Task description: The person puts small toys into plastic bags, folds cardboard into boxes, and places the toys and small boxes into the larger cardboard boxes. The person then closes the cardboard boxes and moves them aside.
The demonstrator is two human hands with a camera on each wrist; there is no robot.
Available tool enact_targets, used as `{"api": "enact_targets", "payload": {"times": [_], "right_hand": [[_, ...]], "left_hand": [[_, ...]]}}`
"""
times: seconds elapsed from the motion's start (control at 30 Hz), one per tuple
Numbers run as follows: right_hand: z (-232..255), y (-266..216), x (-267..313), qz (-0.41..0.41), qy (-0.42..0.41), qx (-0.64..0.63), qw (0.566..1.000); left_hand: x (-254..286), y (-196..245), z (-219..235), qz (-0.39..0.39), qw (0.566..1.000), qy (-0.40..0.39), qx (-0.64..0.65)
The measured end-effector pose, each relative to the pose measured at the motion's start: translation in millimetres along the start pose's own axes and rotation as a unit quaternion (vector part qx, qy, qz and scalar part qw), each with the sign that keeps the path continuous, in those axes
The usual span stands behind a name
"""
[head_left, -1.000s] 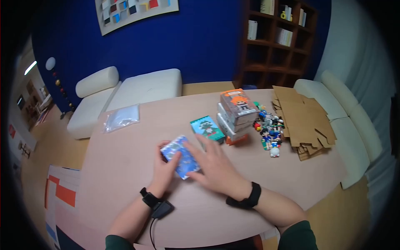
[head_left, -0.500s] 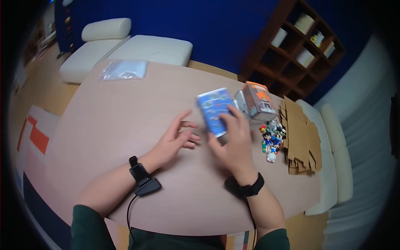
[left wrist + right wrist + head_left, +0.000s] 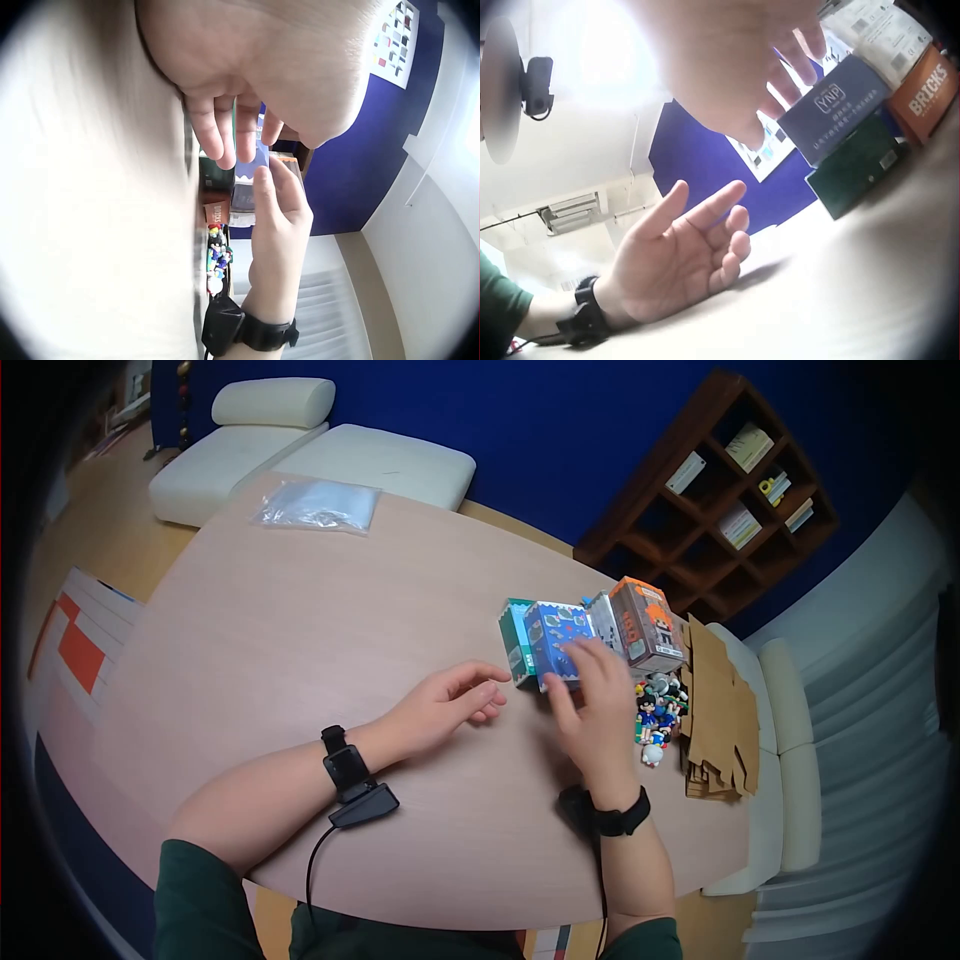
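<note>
A blue patterned box [image 3: 553,632] lies on top of a green box [image 3: 516,643], slightly offset from it. My right hand [image 3: 601,725] is at the near right side of the blue box, fingers loosely bent over its edge and thumb spread from them. In the right wrist view the blue box's end panel [image 3: 832,109] with "YNP" print rests over the green one, the thumb a little apart from its corner. My left hand [image 3: 440,710] stays near the table, left of the boxes, holding nothing, its fingers relaxed.
Right of the blue box are white boxes [image 3: 604,622] and an orange-topped box [image 3: 650,628]. Several small figurines [image 3: 657,710] lie in front. Flattened cardboard [image 3: 720,720] covers the table's right side; a clear plastic bag [image 3: 320,507] lies at the far left.
The blue box went from both hands into my right hand alone, then rightward onto the green box. My left hand let go of it. The head view turned and tilted.
</note>
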State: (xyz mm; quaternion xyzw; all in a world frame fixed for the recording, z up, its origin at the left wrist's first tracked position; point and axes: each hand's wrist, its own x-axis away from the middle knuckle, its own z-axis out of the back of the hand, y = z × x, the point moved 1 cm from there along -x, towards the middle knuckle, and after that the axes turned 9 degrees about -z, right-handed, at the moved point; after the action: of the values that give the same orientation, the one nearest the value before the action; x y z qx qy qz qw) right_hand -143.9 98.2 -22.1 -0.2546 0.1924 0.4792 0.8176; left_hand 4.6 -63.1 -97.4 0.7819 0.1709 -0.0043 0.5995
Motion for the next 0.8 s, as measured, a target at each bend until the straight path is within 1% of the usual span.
{"api": "enact_targets", "payload": {"times": [0.03,0.07,0.13,0.17,0.23,0.27,0.33,0.47,0.53,0.57,0.63,0.67,0.73,0.77,0.8], "right_hand": [[7.7,1.7,-2.8,-0.002,0.020,-0.049,0.999],[18.7,-0.2,-8.0,0.000,0.019,-0.047,0.999],[44.3,-3.3,-19.6,-0.005,0.168,0.053,0.984],[47.0,2.5,-22.5,-0.004,0.168,0.053,0.984],[48.9,18.9,-25.5,-0.070,0.161,0.108,0.979],[47.6,28.6,-25.0,-0.071,0.163,0.109,0.978],[43.6,43.7,-22.9,-0.086,0.080,0.041,0.992],[49.9,37.0,-21.4,-0.095,0.089,-0.002,0.992],[51.7,26.9,-20.6,-0.049,0.146,-0.024,0.988],[50.3,22.3,-21.1,-0.050,0.146,-0.023,0.988],[46.3,11.9,-20.9,0.025,0.161,-0.026,0.986],[41.9,10.5,-18.8,0.024,0.162,-0.025,0.986],[27.6,7.7,-12.4,0.029,0.033,0.034,0.998],[24.3,-0.9,-10.7,0.040,0.048,0.076,0.995],[23.8,-2.4,-9.6,0.040,0.049,0.075,0.995]], "left_hand": [[-0.1,-0.8,-0.3,-0.001,1.000,0.000,0.003],[-0.2,-1.2,-0.4,-0.001,1.000,0.004,0.010],[0.2,-1.2,-0.5,-0.001,1.000,0.008,0.018],[0.0,-0.4,-0.6,-0.002,1.000,0.002,0.006],[0.0,1.2,-1.6,-0.003,1.000,-0.005,-0.006],[0.0,1.7,-1.9,0.003,1.000,-0.004,-0.009],[-0.2,3.6,-2.9,0.010,1.000,-0.006,-0.012],[-0.1,6.1,-4.3,0.022,0.999,-0.002,-0.028],[-0.1,5.3,-4.6,0.024,0.999,-0.001,-0.027],[-0.2,4.9,-4.6,0.020,1.000,0.002,-0.021],[-0.4,5.1,-4.7,0.017,1.000,0.004,-0.014],[-0.5,5.6,-4.9,0.016,1.000,0.004,-0.016],[-0.6,5.6,-5.5,0.015,1.000,0.003,-0.018],[-0.4,4.7,-5.6,0.016,1.000,0.004,-0.019],[-0.3,4.7,-4.7,0.017,1.000,0.006,-0.020]]}}
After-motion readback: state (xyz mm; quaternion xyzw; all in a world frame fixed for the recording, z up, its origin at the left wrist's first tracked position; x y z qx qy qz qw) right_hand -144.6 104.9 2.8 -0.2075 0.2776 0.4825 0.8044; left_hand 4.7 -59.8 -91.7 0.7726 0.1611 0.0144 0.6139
